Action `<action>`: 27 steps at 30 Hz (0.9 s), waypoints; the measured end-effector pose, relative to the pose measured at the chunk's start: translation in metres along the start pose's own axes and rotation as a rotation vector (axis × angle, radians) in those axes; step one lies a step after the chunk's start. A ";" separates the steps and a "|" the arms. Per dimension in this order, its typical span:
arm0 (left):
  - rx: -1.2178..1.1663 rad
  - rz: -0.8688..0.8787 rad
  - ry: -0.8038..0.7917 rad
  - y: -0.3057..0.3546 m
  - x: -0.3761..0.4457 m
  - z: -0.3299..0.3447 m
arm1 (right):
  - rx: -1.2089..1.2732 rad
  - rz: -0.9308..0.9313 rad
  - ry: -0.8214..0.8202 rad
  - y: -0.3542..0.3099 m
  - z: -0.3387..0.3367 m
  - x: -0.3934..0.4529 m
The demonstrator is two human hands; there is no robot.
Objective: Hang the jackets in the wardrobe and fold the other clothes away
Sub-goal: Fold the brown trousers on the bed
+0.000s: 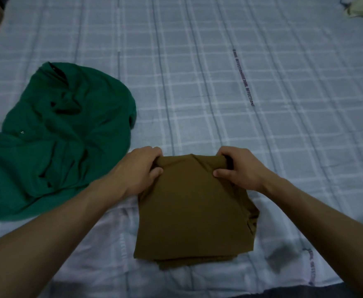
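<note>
A bed [219, 104] spread with a pale blue checked sheet fills my view, with no wardrobe or jackets anywhere in sight. Dead centre toward six o'clock lies the brown garment [193, 211], already folded into a compact rectangle of several layers. I have my left hand [139, 171] on its far-left corner and my right hand [238, 168] on its far-right corner, the fingers of both curled over the far edge with the thumbs pinching the cloth from above. At nine o'clock, just beside my left forearm, the green garment [58, 136] lies rumpled and unfolded. At one o'clock, in the far corner, a pale yellowish item [361, 8] is only partly visible. I judge the brown piece nearly finished, the green one still to fold, and the hanging unverifiable from here.
</note>
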State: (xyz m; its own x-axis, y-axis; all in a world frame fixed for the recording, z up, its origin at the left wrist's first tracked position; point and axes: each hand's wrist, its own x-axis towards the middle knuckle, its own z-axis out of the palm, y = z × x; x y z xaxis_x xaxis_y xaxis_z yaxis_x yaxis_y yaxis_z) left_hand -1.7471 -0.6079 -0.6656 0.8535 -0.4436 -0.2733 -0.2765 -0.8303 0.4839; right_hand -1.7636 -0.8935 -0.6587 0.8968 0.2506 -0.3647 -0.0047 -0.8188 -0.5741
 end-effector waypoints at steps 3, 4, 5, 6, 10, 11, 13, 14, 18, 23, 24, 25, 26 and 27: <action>0.006 0.062 0.094 0.001 -0.009 0.004 | 0.009 -0.096 0.035 -0.004 0.000 -0.008; 0.006 0.097 0.139 0.002 -0.013 0.003 | -0.024 -0.136 0.063 -0.007 -0.001 -0.011; 0.007 0.136 0.187 0.005 -0.019 0.000 | -0.055 -0.173 0.098 -0.010 -0.004 -0.015; 0.006 0.170 0.237 0.008 -0.025 -0.005 | -0.074 -0.202 0.137 -0.016 -0.007 -0.020; 0.050 0.244 0.432 0.029 -0.055 -0.046 | -0.075 -0.280 0.301 -0.051 -0.030 -0.048; 0.075 0.264 0.484 0.036 -0.063 -0.059 | -0.090 -0.301 0.350 -0.063 -0.037 -0.055; 0.155 0.307 0.608 0.048 -0.081 -0.088 | -0.153 -0.347 0.467 -0.092 -0.054 -0.070; 0.187 0.316 0.663 0.055 -0.091 -0.104 | -0.180 -0.371 0.518 -0.107 -0.063 -0.078; 0.297 0.341 0.849 0.080 -0.137 -0.177 | -0.210 -0.470 0.697 -0.176 -0.106 -0.107; 0.408 0.310 0.986 0.112 -0.197 -0.276 | -0.220 -0.606 0.763 -0.270 -0.173 -0.130; 0.421 0.284 0.994 0.119 -0.209 -0.295 | -0.201 -0.630 0.753 -0.288 -0.185 -0.132; 0.430 0.248 0.999 0.124 -0.221 -0.312 | -0.177 -0.649 0.741 -0.305 -0.195 -0.134; 0.434 0.203 1.005 0.128 -0.233 -0.327 | -0.149 -0.667 0.722 -0.322 -0.203 -0.134; 0.431 0.153 1.010 0.131 -0.246 -0.340 | -0.121 -0.687 0.693 -0.338 -0.208 -0.133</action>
State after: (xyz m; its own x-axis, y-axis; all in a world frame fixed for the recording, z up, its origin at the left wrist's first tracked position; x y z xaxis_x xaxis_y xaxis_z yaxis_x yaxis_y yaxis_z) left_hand -1.8434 -0.4925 -0.2520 0.7106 -0.2351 0.6632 -0.3726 -0.9253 0.0712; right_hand -1.7897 -0.7573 -0.2639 0.7487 0.3653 0.5531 0.6255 -0.6655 -0.4072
